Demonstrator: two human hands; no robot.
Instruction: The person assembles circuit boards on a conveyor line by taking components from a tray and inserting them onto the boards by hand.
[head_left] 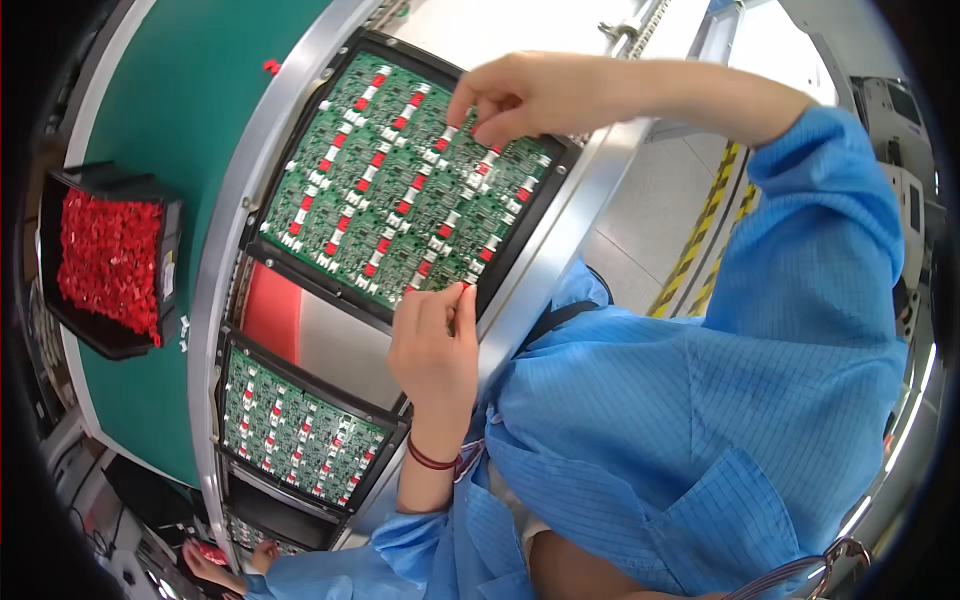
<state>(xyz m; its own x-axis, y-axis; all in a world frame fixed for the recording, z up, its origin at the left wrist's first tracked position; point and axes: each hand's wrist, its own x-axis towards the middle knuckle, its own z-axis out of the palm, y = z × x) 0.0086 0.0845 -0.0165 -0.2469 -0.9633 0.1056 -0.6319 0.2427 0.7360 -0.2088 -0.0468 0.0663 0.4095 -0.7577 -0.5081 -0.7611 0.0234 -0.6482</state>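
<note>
A green circuit board panel [400, 185] lies in a black frame [345, 300], with rows of white connectors and small red caps [417, 181] on it. Over its far right part is my right hand [520, 95], its fingers curled and thumb and forefinger close together just above the white connectors. Whatever is between those fingertips is too small to name. At the panel's near edge my left hand [435, 345] is closed in a pinch, fingertips beside the last connectors. A speck of red shows at its fingertips, but what it holds is not clear.
A black bin [110, 345] full of red caps [110, 260] stands on the green table [215, 90] at left, near a few loose white pieces. A second framed panel [300, 425] sits on the metal-railed conveyor. Another person's hands [205, 565] are at lower left.
</note>
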